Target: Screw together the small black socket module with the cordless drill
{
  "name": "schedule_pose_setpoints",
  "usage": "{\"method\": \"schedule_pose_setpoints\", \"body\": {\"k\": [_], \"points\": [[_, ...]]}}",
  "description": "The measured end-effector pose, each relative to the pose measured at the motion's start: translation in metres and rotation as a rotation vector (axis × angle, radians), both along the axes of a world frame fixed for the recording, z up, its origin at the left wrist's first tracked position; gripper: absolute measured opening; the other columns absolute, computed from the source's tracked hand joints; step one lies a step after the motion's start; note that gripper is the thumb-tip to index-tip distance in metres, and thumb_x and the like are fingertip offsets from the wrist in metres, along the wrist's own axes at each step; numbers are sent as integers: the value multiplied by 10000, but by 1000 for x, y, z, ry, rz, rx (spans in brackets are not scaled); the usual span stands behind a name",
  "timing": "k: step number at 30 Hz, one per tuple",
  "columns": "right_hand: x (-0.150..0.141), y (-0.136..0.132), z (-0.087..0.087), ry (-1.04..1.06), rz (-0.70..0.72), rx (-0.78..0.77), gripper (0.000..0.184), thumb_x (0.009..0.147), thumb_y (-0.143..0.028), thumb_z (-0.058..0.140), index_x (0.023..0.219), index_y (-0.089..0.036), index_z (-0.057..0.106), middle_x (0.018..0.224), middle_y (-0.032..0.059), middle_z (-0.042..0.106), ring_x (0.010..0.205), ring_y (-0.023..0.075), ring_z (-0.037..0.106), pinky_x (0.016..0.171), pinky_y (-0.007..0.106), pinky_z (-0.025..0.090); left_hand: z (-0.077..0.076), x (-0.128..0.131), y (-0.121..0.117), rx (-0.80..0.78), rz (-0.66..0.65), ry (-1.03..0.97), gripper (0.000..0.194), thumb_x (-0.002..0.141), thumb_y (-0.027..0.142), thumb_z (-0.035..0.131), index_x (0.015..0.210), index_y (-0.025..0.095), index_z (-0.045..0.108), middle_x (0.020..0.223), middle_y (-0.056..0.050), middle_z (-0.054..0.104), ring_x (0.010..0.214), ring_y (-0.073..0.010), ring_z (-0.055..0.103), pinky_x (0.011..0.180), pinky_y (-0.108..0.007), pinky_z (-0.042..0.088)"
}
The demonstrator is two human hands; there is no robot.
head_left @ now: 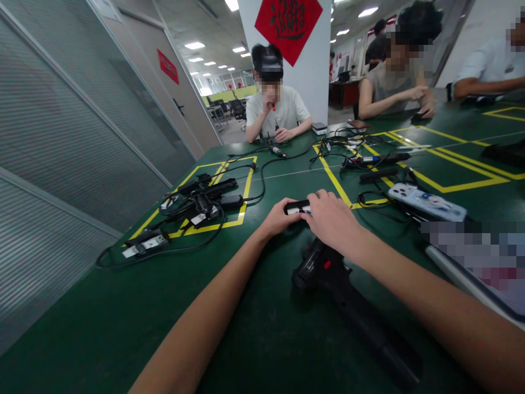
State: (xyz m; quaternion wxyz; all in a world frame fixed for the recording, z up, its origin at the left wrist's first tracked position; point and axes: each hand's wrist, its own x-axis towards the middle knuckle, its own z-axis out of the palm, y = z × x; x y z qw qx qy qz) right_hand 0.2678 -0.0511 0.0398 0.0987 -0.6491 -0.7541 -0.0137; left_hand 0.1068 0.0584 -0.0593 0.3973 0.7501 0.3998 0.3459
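Note:
Both my hands are over the table around a small black case (292,204) with white pieces showing inside; what exactly it is I cannot make out. My left hand (275,220) is closed on its left end, thumb and fingers round the edge. From the right, my right hand (334,220) bends its fingers over the other end and hides that part. Just below my right hand lies a black pistol-shaped tool (353,306) with a red switch, flat on the table and partly covered by my right wrist and forearm.
On the green table (143,317), yellow tape frames a heap of black devices and cables (200,200) at left. More cables and a pen-like tool (377,159) lie at right. A patterned phone (426,201) rests near a tablet-like device (484,273). Several people sit across the table.

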Motion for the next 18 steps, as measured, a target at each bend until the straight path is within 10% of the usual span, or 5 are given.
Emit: {"method": "schedule_pose_setpoints", "body": {"k": [7, 18], "points": [[-24, -111, -17, -164, -65, -209, 651, 775, -308, 660, 1353, -50, 505, 1181, 413, 598, 683, 406, 707, 484, 462, 509, 3, 10, -7, 16, 56, 20, 561, 686, 440, 717, 1125, 156, 514, 905, -29, 609, 736, -126, 575, 671, -254, 475], [10, -114, -34, 42, -104, -227, 740, 812, -249, 512, 1490, -110, 252, 1042, 194, 678, 605, 284, 700, 518, 410, 548, 10, 10, -17, 68, 93, 90, 535, 721, 452, 678, 1142, 163, 517, 1001, -47, 620, 833, -151, 588, 743, -272, 489]]}}
